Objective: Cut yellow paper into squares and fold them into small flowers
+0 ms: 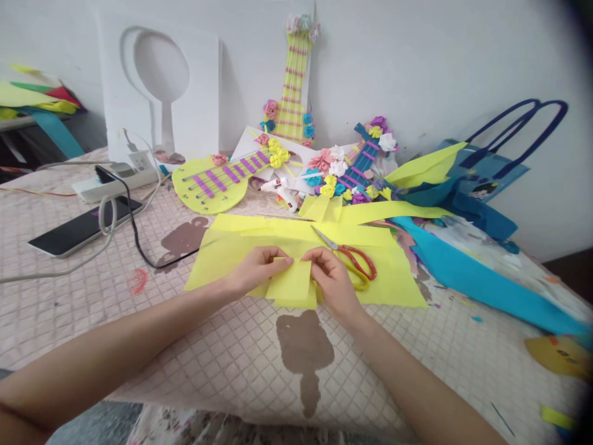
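Note:
My left hand (pixel 254 269) and my right hand (pixel 331 278) both pinch the top edge of a small folded piece of yellow foam sheet (pixel 291 284), one hand at each upper corner. The piece hangs just above a larger yellow foam sheet (pixel 222 253) spread flat on the table. Red-handled scissors (pixel 354 256) lie on that sheet just behind my right hand, blades pointing left and away.
A yellow paper guitar (pixel 217 182) and other flower-covered guitars lie at the back. A white glue gun (pixel 283 191), a power strip (pixel 115 179), a phone (pixel 81 230) with cables, blue foam sheets (pixel 477 278) and a blue bag (pixel 491 167) surround the work area.

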`<state>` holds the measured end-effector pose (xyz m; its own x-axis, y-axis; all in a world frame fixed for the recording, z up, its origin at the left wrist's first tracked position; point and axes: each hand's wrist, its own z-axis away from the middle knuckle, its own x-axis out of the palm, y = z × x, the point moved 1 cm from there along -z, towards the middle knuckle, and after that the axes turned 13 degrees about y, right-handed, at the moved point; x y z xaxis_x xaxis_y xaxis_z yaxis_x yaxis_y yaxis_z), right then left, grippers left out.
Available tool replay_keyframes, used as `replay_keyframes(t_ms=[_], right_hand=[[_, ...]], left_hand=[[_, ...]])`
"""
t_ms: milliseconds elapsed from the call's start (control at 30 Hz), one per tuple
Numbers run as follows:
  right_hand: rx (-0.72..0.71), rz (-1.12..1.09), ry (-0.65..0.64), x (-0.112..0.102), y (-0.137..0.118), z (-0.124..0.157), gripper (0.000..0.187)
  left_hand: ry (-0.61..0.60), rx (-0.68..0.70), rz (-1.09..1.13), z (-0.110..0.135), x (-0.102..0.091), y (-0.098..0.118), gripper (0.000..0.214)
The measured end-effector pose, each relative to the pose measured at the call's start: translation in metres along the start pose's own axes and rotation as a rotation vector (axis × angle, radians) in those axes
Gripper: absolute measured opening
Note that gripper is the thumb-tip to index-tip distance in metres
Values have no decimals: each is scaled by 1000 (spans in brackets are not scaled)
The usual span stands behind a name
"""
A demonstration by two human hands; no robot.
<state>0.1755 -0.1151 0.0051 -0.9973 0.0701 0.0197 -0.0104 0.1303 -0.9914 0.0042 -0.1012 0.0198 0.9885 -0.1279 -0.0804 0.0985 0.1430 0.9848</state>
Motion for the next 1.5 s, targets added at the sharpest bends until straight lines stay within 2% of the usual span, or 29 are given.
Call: replay_keyframes(t_ms=[167, 267, 400, 667, 900, 1100, 1233, 1500], right_hand=[[122, -134, 46, 2, 1, 1, 15], [236, -227, 9, 5, 0, 2, 25], [282, -191, -11, 5, -1, 1, 24], [255, -98, 31, 3, -2, 0, 27], [163, -40, -34, 4, 2, 1, 22], [170, -39, -54, 6, -1, 2, 30], [151, 1, -79, 5, -1, 2, 26], [133, -2, -76, 1, 0, -2, 21]], left_hand=[[13, 25, 37, -3, -1, -5, 29], [31, 20, 53, -3, -1, -5, 29], [13, 26, 66, -2, 0, -5, 31], [-28, 50, 55, -2, 2, -7, 32], [-13, 96, 22, -2, 3, -6, 34], [-31, 101, 43, -1, 3, -8, 32], [-41, 138, 16, 0, 4, -7, 30], [-20, 113, 11, -5, 0, -8, 27]])
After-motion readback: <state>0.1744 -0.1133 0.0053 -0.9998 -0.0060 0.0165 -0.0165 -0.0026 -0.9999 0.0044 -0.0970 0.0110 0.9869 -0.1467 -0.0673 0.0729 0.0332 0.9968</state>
